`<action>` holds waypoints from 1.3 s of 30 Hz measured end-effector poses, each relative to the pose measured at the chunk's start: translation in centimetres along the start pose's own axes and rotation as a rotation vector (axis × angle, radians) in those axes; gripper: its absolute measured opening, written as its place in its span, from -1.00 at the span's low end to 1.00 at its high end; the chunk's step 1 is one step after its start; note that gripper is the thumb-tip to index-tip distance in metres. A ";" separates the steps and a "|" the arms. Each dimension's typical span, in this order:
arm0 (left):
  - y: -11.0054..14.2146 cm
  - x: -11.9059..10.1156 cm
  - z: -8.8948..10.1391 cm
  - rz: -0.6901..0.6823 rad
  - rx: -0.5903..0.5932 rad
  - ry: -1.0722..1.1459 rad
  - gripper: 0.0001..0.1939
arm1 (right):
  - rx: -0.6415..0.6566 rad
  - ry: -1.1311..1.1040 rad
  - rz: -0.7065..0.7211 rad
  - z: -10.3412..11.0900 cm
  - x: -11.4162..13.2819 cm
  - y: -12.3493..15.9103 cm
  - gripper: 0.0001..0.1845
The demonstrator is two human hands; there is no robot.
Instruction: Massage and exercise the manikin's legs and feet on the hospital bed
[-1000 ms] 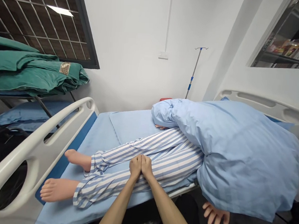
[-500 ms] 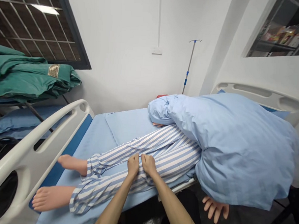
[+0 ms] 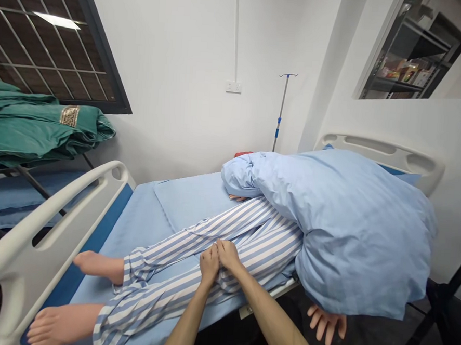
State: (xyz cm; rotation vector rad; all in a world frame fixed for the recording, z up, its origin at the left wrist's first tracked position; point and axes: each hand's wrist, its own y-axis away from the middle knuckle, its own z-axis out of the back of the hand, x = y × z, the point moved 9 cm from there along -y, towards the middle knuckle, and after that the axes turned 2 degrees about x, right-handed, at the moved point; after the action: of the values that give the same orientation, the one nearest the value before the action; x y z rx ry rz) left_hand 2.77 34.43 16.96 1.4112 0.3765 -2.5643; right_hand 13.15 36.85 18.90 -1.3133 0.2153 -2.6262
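Observation:
A mannequin-like figure lies on the bed in blue-and-white striped trousers (image 3: pixel 161 290), its bare feet (image 3: pixel 65 325) toward the left end. My left hand (image 3: pixel 209 265) and my right hand (image 3: pixel 227 254) are side by side over the nearer trouser leg, around the knee, touching each other. Both are closed with the knuckles up, and the striped cloth bunches beneath them. Their fingertips are hidden. A thick light-blue quilt (image 3: pixel 352 227) is heaped over the figure's upper body. One of its hands (image 3: pixel 327 324) hangs out below the quilt on the near side.
A white footboard (image 3: pixel 55 224) rises at the left and a headboard (image 3: pixel 396 151) at the right. Folded green bedding (image 3: pixel 38 129) lies on a rack beyond the footboard. An IV pole (image 3: pixel 281 110) stands by the wall. Black legs of a stand (image 3: pixel 436 310) are at lower right.
My hands, slightly apart before, have come together and now touch. The view has shifted a little to the right; the figure and quilt keep their places on the bed.

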 end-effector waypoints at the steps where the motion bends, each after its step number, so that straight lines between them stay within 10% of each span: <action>1: -0.1 -0.1 0.0 -0.006 0.007 -0.011 -0.55 | 0.014 0.058 0.020 0.5 0.5 -0.1 -0.51; 10: -0.2 -0.2 -0.3 0.004 0.018 -0.022 -0.55 | -0.034 0.187 -0.027 1.0 -2.2 1.5 -0.51; 22: 0.2 -1.6 -3.4 -0.029 0.018 -0.021 -0.58 | -0.204 -0.235 -0.049 2.2 -4.1 1.0 -0.45; 31: 0.0 -1.7 -4.0 -0.053 0.112 -0.164 -0.60 | 0.068 0.319 0.044 3.9 -0.4 0.5 -0.55; 39: 0.2 -2.3 -4.5 -0.046 0.114 -0.092 -0.55 | -0.120 0.162 -0.055 4.4 -4.5 1.3 -0.50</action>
State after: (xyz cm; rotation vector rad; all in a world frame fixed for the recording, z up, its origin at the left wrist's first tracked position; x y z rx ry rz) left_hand 7.60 35.77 16.62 1.3291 0.2554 -2.7154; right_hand 19.44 36.46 17.75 -1.1562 0.3710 -2.8074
